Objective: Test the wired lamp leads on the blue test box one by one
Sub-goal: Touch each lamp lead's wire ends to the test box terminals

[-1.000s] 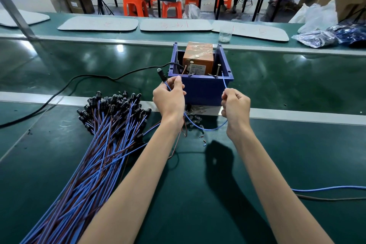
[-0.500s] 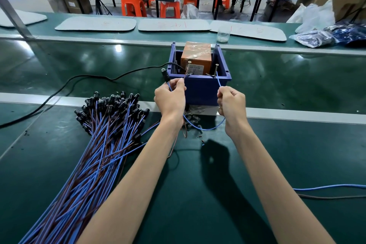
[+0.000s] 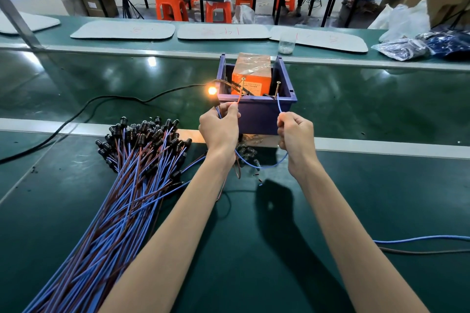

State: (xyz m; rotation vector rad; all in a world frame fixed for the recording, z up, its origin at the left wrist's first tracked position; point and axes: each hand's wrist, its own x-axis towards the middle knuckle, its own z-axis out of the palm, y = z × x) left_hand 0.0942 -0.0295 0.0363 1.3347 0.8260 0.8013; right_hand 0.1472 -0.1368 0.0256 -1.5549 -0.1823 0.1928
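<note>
The blue test box (image 3: 256, 112) stands on the green belt with an orange block (image 3: 250, 75) and two upright screws inside. My left hand (image 3: 220, 126) grips a lamp lead and pinches its brown wire against the left screw (image 3: 243, 83). Its small lamp (image 3: 211, 90) glows orange just left of the box. My right hand (image 3: 295, 132) pinches the blue wire (image 3: 279, 104), whose tip touches the right screw (image 3: 278, 86). The wire sags in a loop between my hands.
A large bundle of blue and brown lamp leads (image 3: 122, 185) with black lamp heads lies at the left. A black cable (image 3: 106, 99) runs left from the box. Loose wires (image 3: 422, 244) lie at the right edge. A clear cup (image 3: 287, 43), white mats and bags sit beyond.
Both hands rose toward the box and brought the wire tips onto the two screws. The lamp, dark before, now glows orange.
</note>
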